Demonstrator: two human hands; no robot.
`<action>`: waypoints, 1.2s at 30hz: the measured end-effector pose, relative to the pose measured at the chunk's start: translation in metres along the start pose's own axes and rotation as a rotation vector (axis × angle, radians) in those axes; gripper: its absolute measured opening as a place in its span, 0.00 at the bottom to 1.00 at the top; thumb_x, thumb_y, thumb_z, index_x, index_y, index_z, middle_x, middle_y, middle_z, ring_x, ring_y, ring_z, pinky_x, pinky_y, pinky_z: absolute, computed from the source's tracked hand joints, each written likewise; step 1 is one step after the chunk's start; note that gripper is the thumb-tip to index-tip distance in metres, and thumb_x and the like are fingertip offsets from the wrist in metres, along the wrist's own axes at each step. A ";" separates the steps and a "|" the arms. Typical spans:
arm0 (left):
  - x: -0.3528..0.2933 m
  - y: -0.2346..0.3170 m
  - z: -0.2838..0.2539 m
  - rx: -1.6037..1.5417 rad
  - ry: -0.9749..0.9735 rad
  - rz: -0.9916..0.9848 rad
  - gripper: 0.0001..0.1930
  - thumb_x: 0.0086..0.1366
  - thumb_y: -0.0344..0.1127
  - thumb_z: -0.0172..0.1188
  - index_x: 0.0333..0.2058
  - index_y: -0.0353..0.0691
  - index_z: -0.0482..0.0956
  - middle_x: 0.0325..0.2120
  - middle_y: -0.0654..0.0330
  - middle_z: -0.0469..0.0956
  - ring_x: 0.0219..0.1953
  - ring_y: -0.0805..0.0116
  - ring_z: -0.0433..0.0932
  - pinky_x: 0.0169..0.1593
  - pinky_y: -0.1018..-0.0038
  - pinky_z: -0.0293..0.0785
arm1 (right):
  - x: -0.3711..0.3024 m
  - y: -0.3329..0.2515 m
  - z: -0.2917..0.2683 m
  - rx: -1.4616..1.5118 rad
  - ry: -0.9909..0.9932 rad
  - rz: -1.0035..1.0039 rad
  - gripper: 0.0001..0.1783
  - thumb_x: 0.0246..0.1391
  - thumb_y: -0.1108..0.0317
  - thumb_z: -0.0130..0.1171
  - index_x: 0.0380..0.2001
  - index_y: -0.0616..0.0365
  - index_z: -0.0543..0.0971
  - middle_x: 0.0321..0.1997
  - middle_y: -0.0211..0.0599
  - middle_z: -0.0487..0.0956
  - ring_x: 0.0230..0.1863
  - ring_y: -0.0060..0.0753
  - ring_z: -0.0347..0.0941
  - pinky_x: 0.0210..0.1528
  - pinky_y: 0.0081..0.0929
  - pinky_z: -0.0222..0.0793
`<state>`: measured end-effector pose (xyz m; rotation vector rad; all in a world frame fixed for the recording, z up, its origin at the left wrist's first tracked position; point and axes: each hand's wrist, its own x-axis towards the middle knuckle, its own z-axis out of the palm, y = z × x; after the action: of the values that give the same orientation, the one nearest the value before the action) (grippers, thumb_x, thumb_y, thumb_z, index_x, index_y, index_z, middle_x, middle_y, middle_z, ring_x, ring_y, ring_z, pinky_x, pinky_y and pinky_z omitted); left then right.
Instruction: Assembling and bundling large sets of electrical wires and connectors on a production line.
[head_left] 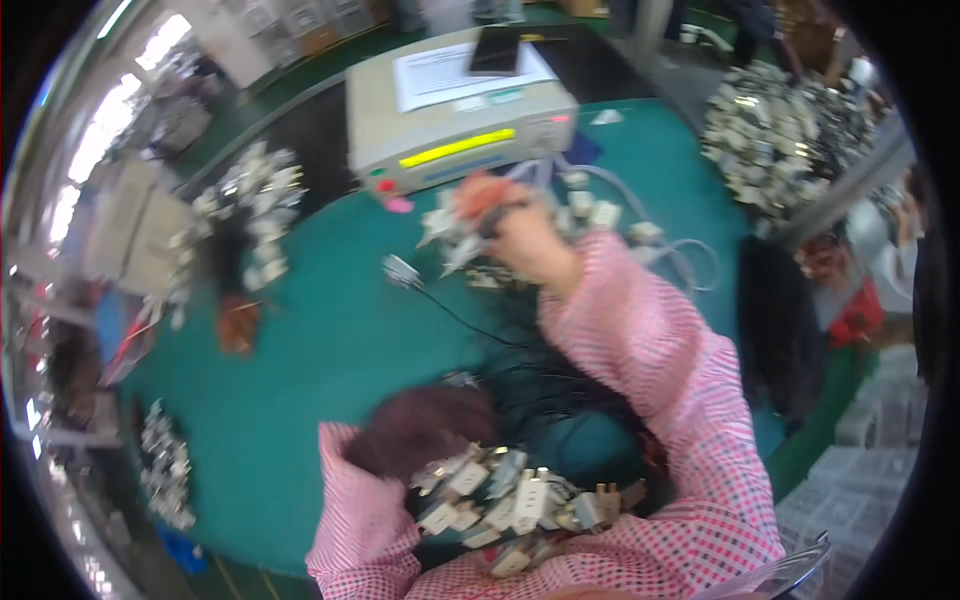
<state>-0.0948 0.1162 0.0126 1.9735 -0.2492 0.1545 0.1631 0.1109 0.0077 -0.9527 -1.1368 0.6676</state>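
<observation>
My right hand (530,240) reaches across the green table to the front of a beige test instrument (365,130). Its fingers curl beside a blurred orange-red piece and a dark strip; what they hold is unclear. White plugs and connectors (440,235) lie around it. A dark maroon shape, seemingly my left hand in a glove (425,430), sits at the end of the left sleeve, too smeared to show its fingers. Below it, several white plugs (530,500) are heaped against my body. One pale plug (402,272) on a thin black cord lies between the hands.
Black cords (560,390) bundle beneath my right forearm. Papers (430,75) and a dark phone-like slab (496,50) rest on the instrument. Plug heaps stand at the left (265,210) and far right (770,140). A metal post (850,190) rises at the right.
</observation>
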 end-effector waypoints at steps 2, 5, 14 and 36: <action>0.020 0.036 0.009 0.219 -0.204 0.084 0.19 0.62 0.37 0.52 0.48 0.32 0.69 0.45 0.50 0.73 0.47 0.55 0.72 0.56 0.62 0.64 | 0.005 0.017 -0.027 0.290 0.066 0.146 0.08 0.40 0.79 0.52 0.27 0.58 0.75 0.29 0.30 0.72 0.24 0.22 0.66 0.23 0.16 0.58; -0.025 0.027 -0.003 -0.775 0.394 -0.435 0.17 0.63 0.35 0.53 0.48 0.35 0.71 0.47 0.54 0.73 0.52 0.63 0.69 0.54 0.65 0.66 | 0.005 0.007 0.001 0.335 0.019 0.275 0.09 0.47 0.76 0.46 0.26 0.58 0.76 0.22 0.23 0.68 0.15 0.12 0.55 0.17 0.12 0.45; 0.039 -0.058 -0.034 0.918 0.616 -0.405 0.27 0.53 0.51 0.61 0.46 0.37 0.71 0.43 0.48 0.72 0.48 0.51 0.71 0.50 0.59 0.67 | 0.000 0.012 0.003 0.230 -0.131 0.168 0.08 0.47 0.81 0.47 0.25 0.63 0.77 0.31 0.30 0.74 0.32 0.21 0.66 0.32 0.15 0.60; 0.020 -0.104 -0.050 -0.737 0.893 -0.120 0.26 0.56 0.32 0.58 0.54 0.46 0.61 0.44 0.57 0.70 0.45 0.63 0.70 0.52 0.69 0.67 | -0.002 0.019 0.030 0.247 -0.222 0.119 0.09 0.48 0.80 0.48 0.29 0.62 0.78 0.34 0.29 0.72 0.29 0.18 0.64 0.34 0.13 0.60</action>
<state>-0.0495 0.2007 -0.0549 1.0421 0.3566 0.7264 0.1346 0.1266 -0.0059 -0.7526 -1.1650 1.0059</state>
